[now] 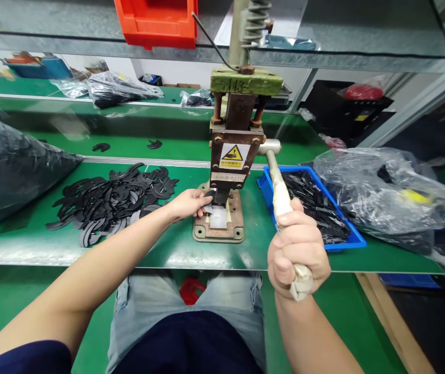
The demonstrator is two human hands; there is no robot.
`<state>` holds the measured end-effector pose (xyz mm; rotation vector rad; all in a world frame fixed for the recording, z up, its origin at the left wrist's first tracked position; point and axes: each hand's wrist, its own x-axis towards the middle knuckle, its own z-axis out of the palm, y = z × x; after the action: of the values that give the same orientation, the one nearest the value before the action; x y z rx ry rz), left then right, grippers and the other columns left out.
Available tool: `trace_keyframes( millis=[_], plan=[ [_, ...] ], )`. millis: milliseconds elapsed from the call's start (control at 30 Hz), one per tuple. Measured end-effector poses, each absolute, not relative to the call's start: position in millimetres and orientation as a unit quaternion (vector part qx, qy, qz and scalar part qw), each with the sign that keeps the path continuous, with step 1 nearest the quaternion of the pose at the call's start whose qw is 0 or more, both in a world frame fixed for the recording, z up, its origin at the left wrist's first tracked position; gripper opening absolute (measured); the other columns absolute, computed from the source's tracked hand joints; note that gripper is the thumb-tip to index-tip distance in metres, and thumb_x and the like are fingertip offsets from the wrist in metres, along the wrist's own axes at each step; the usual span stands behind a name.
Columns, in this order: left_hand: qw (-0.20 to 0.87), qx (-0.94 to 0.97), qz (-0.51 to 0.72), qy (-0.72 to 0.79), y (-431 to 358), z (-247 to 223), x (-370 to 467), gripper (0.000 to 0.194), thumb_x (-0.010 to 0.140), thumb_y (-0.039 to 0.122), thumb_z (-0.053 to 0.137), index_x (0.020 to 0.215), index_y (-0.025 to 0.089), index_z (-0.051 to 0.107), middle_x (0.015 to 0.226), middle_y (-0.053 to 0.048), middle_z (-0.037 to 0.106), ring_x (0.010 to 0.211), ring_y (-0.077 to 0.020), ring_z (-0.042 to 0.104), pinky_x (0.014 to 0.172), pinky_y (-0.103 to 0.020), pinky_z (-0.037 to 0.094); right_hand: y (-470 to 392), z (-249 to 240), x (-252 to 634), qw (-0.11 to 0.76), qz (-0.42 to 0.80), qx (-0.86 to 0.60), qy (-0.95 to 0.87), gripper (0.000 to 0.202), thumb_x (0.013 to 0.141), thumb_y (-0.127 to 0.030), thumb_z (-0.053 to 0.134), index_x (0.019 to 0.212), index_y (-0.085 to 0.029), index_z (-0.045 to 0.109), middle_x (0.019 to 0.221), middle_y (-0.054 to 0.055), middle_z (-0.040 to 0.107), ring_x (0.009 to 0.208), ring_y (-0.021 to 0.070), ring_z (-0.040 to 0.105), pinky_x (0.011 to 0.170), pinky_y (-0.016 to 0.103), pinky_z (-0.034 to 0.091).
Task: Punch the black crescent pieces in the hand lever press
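A hand-operated press [230,150] with a warning label stands on the green bench in front of me. My right hand [299,250] is wrapped around its lever handle [280,195], which is bound in pale tape. At the press base [236,218], my left hand [189,203] pinches a small black plastic part [209,194] beside the ram. The part's far end is hidden at the ram. To the left lies a loose pile of curved black parts [115,200]. A blue tray [358,240] of slim black pieces [311,202] sits right of the press.
A big clear bag of dark parts [12,166] bulges at the left. More plastic bags [386,192] crowd the right side. Overhead, a metal shelf [70,41] carries an orange bin [158,23]. Two stray curved pieces [154,144] lie behind the pile.
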<state>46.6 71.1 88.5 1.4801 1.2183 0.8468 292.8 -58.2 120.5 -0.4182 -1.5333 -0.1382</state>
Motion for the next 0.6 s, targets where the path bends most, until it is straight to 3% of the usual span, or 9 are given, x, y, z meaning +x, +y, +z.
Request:
trace_keyframes(
  millis=[233,433,600],
  plan=[
    [0.502,0.610,0.321,0.523,76.4,82.6,53.9,0.037,0.095,0.038,0.076,0.070,0.017,0.057,0.053,-0.001,0.066,0.040,-0.0083,0.056,0.042,-0.016,0.037,-60.7,122.5,288.1,0.715,-0.051,-0.166,-0.677,0.025,0.092,-0.036,0.067,0.071,-0.026,0.057,0.073,-0.002,0.058,0.093,0.0199,0.067,0.115,0.065,0.052],
    [0.508,0.599,0.289,0.547,78.8,88.5,61.1,0.019,0.094,0.033,0.076,0.089,0.016,0.069,0.055,0.000,0.068,0.040,-0.0108,0.058,0.041,-0.018,0.038,-61.4,123.9,282.0,0.733,-0.053,-0.170,-0.657,0.031,0.093,-0.036,0.067,0.068,-0.026,0.052,0.070,-0.003,0.054,0.089,0.0182,0.066,0.116,0.060,0.052],
    [0.543,0.573,0.268,0.551,78.5,97.3,62.6,0.018,0.092,0.033,0.077,0.092,0.017,0.070,0.053,0.000,0.067,0.040,-0.0117,0.058,0.041,-0.018,0.039,-58.3,125.3,280.5,0.744,-0.062,-0.161,-0.646,0.031,0.090,-0.035,0.069,0.067,-0.025,0.052,0.069,-0.003,0.054,0.089,0.0183,0.066,0.115,0.059,0.053]
  ],
)
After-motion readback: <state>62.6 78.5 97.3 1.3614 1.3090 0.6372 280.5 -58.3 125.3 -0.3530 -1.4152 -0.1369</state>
